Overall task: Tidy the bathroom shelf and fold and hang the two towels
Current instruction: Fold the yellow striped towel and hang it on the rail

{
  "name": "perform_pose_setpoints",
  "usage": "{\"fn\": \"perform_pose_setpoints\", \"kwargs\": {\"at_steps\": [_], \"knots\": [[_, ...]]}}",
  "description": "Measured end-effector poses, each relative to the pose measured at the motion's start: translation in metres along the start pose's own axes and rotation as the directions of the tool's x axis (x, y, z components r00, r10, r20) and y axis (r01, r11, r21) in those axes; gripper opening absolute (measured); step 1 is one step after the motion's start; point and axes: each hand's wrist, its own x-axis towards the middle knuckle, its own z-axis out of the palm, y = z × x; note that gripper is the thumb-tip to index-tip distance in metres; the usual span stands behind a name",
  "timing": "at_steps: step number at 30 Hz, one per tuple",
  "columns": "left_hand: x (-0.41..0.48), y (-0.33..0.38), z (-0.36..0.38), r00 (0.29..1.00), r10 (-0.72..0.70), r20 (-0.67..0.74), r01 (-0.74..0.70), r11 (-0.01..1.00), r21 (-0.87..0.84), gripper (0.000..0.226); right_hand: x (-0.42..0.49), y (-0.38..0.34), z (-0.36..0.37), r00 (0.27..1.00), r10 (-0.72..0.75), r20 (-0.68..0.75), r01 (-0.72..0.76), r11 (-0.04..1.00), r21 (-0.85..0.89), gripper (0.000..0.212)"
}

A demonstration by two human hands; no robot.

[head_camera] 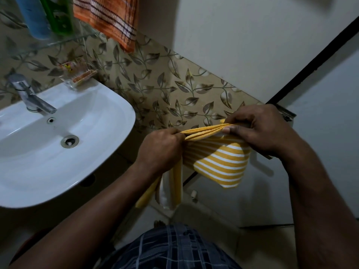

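Note:
A yellow towel with white stripes [219, 162] is stretched between both my hands, right of the sink at waist height. My left hand [161, 148] pinches its stacked top edge at the left end, and loose folds hang down below that fist. My right hand [260, 129] grips the same edge at the right end. The striped body sags between them. An orange checked towel [108, 18] hangs on the wall at the top, above the leaf-patterned tiles. The glass shelf [64, 38] at the top left carries a blue bottle [34, 16] and a green item [58, 14].
A white sink [81, 158] with a chrome tap [29, 94] fills the left side. A clear holder [77, 76] with orange things stands on its back rim. A dark-framed door [318, 61] lies to the right. My checked shorts [171, 249] show at the bottom.

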Motion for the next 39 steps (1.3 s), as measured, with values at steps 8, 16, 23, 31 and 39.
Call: {"fn": "perform_pose_setpoints", "kwargs": {"at_steps": [8,16,23,31,39], "knots": [[0.025,-0.02,-0.019,0.912,0.279,0.301,-0.248,0.959,-0.137,0.027,0.0,0.003,0.006,0.999,0.032,0.036,-0.033,0.999,0.01,0.016],[0.017,0.0,-0.006,0.913,0.327,0.244,-0.255,0.924,-0.286,0.026,0.001,-0.002,-0.004,0.999,-0.052,0.012,0.051,0.996,0.069,0.018],[0.021,0.02,0.015,0.957,0.245,0.155,-0.221,0.962,-0.159,0.036,-0.004,-0.007,-0.016,0.995,-0.1,-0.001,0.1,0.993,0.055,0.019],[0.012,0.011,0.014,0.96,-0.274,0.048,0.261,0.827,-0.499,0.011,-0.021,0.023,-0.031,0.998,0.041,-0.037,-0.041,0.999,-0.007,0.012],[0.0,0.013,0.02,0.996,-0.092,-0.012,0.087,0.971,-0.223,0.013,-0.037,0.037,-0.02,0.991,0.126,-0.044,-0.125,0.992,0.009,0.013]]}}
